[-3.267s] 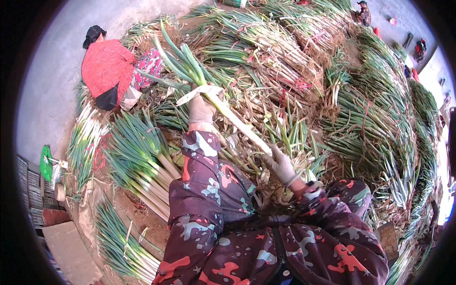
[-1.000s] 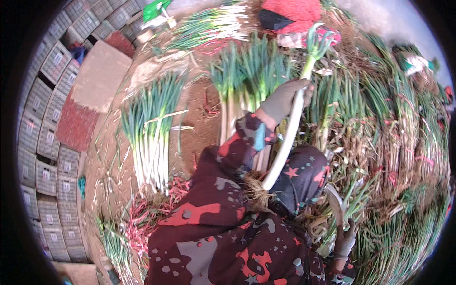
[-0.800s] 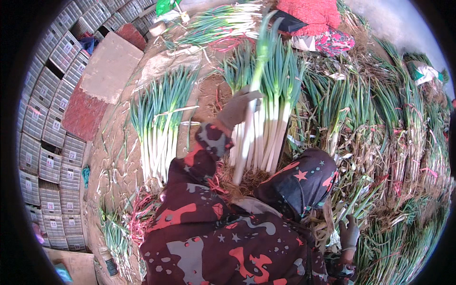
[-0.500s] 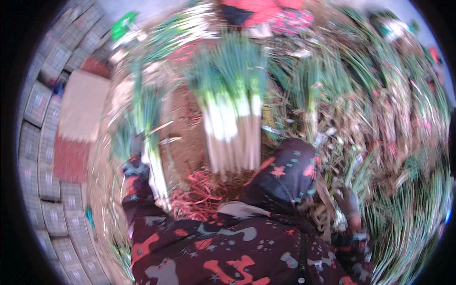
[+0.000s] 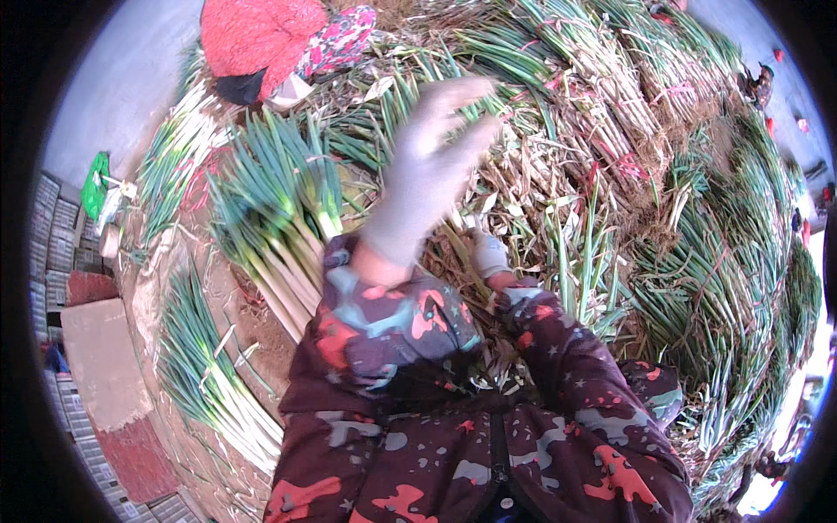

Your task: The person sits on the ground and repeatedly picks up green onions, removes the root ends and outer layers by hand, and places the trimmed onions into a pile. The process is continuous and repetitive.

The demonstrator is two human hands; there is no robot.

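My left hand (image 5: 427,170), in a pale glove and blurred, is raised over the middle of the pile. Its fingers are spread and hold nothing. Just right of it and lower, my right hand (image 5: 490,254), also gloved, is closed among brown dry stalks; what it grips is partly hidden. Left of my left forearm lies a thick bunch of cleaned green onions (image 5: 279,235), leaves pointing away and pale stems toward me. A smaller bunch of green onions (image 5: 218,375) lies on the ground farther left. Untrimmed green onions (image 5: 602,113) with dry leaves are heaped beyond my hands.
A person in a red top (image 5: 261,44) bends at the far left, beside more cleaned green onions (image 5: 179,157). Heaped green onions (image 5: 724,314) fill the right side. At the left are a tan board (image 5: 109,362), stacked block-like packages (image 5: 59,235) and a green bag (image 5: 94,185).
The view has turned right. My left hand has let go of the green onions at left and risen across to the middle. My right hand has moved forward into the stalks.
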